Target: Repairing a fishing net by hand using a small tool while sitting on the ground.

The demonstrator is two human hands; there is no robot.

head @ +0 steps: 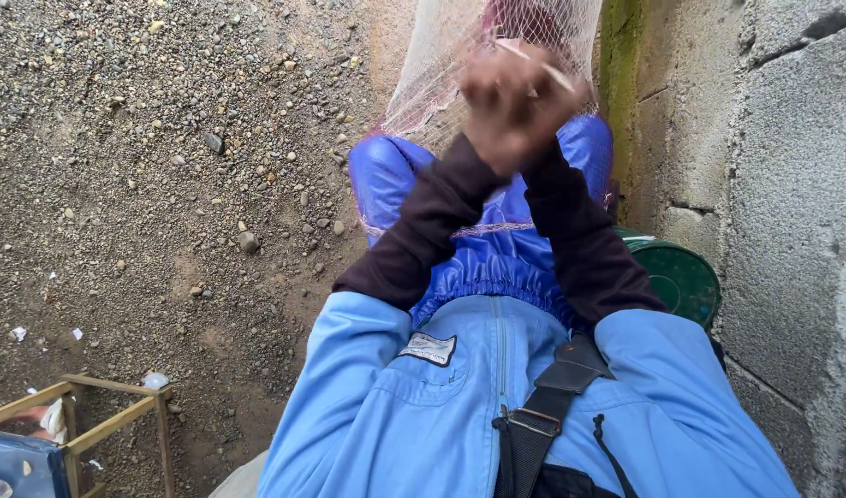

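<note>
Nylon netting [441, 65] is being worked by both blurred hands [515, 97], grip unclear, apparently pinching a thin stick [543, 65]; keeping mesh taut helps.

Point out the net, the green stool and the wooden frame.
net [432, 74], head view: on the pale mesh left of the hands.
green stool [683, 277], head view: on its round seat top.
wooden frame [119, 420], head view: on its slanted top rail.

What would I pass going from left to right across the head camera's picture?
Wooden frame at the lower left → gravel ground → the person's two hands, blurred and close together at a pale net → green round seat → grey block wall.
</note>
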